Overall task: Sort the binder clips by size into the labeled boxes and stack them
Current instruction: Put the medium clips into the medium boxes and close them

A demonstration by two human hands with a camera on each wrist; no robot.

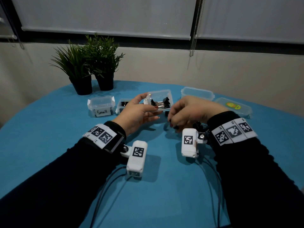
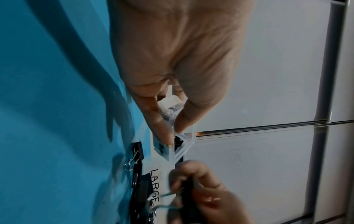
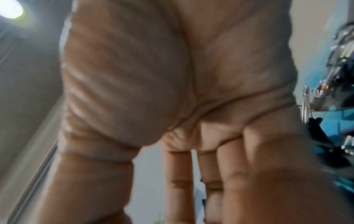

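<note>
My left hand (image 1: 139, 111) grips the left end of a clear box (image 1: 164, 93) and holds it tilted above the blue table. Several black binder clips (image 1: 161, 103) lie inside it. In the left wrist view my thumb and fingers (image 2: 162, 121) pinch the box's white latch, and the box (image 2: 172, 157) carries a label reading LARGE (image 2: 155, 188). My right hand (image 1: 182, 112) hangs curled just right of the box, and its fingers (image 2: 191, 178) pinch a black binder clip (image 2: 186, 187) by the box's edge. More loose clips (image 2: 138, 153) lie on the cloth under the box.
A lidded box marked Small (image 1: 101, 106) stands at the left, and another box holding clips (image 1: 122, 103) sits behind my left hand. An empty clear container (image 1: 197, 93) and its stickered lid (image 1: 233, 106) lie at the right. Two potted plants (image 1: 92, 69) stand at the back left.
</note>
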